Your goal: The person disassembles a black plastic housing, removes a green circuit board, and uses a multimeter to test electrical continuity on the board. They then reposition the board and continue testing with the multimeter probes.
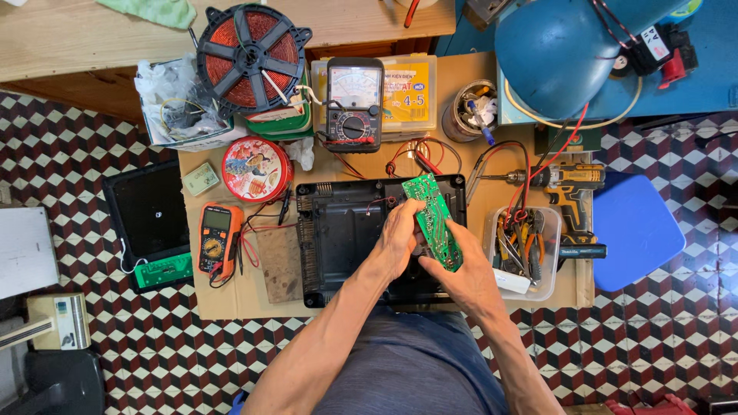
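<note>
A green circuit board (pixel 434 219) is held upright-tilted over a black plastic appliance casing (pixel 338 238) on a small wooden work surface (pixel 231 296). My left hand (pixel 400 238) grips the board's left edge. My right hand (pixel 461 277) holds its lower right end. Thin red and black wires run from the board's top toward the casing's rear edge. The casing lies open, with its ribbed inside showing.
An orange digital multimeter (pixel 217 238) lies left of the casing, an analogue meter (pixel 354 104) and a copper coil disc (pixel 250 58) behind it. A clear tub of pliers (pixel 523 250) and a yellow cordless drill (pixel 565 188) sit right. Blue lamp (pixel 553 54), blue stool (pixel 634 227), black glass panel (pixel 150 215).
</note>
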